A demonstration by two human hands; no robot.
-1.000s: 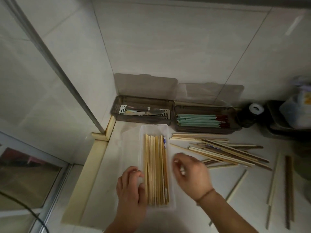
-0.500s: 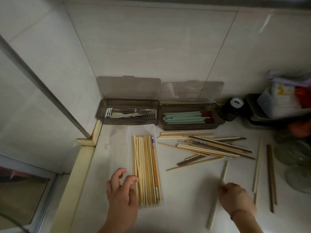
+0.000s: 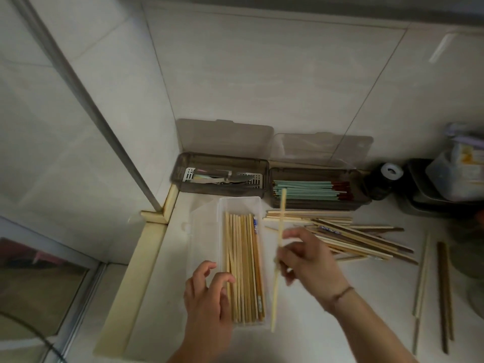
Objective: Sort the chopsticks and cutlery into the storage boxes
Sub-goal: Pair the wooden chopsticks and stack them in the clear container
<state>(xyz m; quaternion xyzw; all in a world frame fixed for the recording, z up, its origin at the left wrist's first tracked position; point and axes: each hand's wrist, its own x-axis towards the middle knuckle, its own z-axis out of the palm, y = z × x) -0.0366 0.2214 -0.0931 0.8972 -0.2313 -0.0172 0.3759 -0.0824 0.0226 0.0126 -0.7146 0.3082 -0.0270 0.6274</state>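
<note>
A clear plastic box (image 3: 207,231) lies lengthwise on the counter with several pale wooden chopsticks (image 3: 243,268) in it. My right hand (image 3: 306,263) pinches one pale chopstick (image 3: 280,218), held lengthwise just right of the box. My left hand (image 3: 209,292) rests with loosely bent fingers at the box's near left side, touching the chopsticks' near ends. A loose pile of wooden chopsticks (image 3: 353,234) lies to the right. At the back, a smoky box (image 3: 220,176) holds metal cutlery and another smoky box (image 3: 319,189) holds green chopsticks.
Two pale chopsticks (image 3: 421,279) and dark brown chopsticks (image 3: 444,292) lie at the far right. A black jar (image 3: 382,179) and dark trays with a plastic container (image 3: 455,176) stand at the back right. Tiled walls close off the back and left; the counter's raised edge (image 3: 131,279) runs along the left.
My right hand picked a pale chopstick off the counter at the right and brought it left, beside the clear box. My left hand stayed at the box's near end.
</note>
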